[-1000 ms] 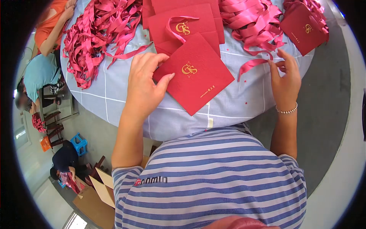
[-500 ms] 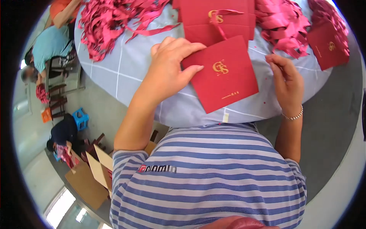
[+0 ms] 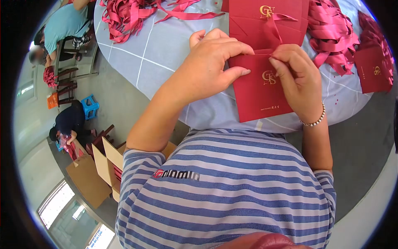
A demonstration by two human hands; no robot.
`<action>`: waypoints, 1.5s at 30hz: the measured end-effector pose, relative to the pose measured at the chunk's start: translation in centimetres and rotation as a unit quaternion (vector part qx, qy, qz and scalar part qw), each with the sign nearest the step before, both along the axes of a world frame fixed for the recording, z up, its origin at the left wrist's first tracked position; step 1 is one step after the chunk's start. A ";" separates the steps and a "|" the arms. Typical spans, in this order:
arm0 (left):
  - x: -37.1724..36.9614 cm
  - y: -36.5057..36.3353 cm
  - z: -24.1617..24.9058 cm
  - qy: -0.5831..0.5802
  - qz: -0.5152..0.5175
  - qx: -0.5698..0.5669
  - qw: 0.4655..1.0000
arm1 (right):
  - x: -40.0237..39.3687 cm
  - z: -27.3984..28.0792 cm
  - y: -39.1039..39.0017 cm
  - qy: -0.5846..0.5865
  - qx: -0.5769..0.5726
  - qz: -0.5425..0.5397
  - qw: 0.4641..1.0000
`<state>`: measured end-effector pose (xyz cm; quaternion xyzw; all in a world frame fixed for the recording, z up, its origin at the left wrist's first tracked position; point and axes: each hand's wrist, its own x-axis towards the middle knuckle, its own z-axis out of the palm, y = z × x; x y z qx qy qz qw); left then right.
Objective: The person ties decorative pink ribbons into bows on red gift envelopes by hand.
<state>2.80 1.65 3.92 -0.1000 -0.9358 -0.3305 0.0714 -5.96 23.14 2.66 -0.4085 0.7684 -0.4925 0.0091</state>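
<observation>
A flat red paper gift bag [image 3: 257,93] with a gold monogram lies near the table's front edge. My left hand [image 3: 217,62] grips its upper left corner between thumb and fingers. At the upper edge, my right hand [image 3: 297,79] has thumb and fingertips pinched together and covers the bag's right part. A pink-red ribbon [image 3: 271,31] rises from that edge between my hands; whether the right fingertips also hold ribbon is hidden. Just beyond lie more red bags [image 3: 244,18] with the same gold mark.
Ribbon heaps lie at the table's far left [image 3: 124,18] and right [image 3: 331,33]. Another red bag [image 3: 369,70] rests at the right edge. Left of the table are an open cardboard box [image 3: 105,159], a blue stool [image 3: 89,106] and other people bent over work.
My right hand has moved left from beside the bag and closed at its top edge. The bag now lies straighter. The whole view has shifted, with table things appearing farther right.
</observation>
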 end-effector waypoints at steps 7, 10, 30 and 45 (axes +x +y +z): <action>-1.0 -1.4 0.4 -0.095 -0.005 0.210 0.973 | 0.9 1.3 0.2 -0.049 -0.040 -0.068 0.996; -0.9 -1.7 0.2 -0.127 0.008 0.207 0.970 | 1.8 0.6 0.6 -0.004 -0.002 -0.050 0.999; -0.2 -0.7 -0.7 -0.057 0.016 0.149 0.987 | 2.5 -0.9 -2.3 0.008 0.027 -0.049 0.998; 0.7 0.9 -1.0 0.015 0.055 0.051 0.997 | 2.6 -0.2 -3.5 0.115 0.116 -0.021 0.986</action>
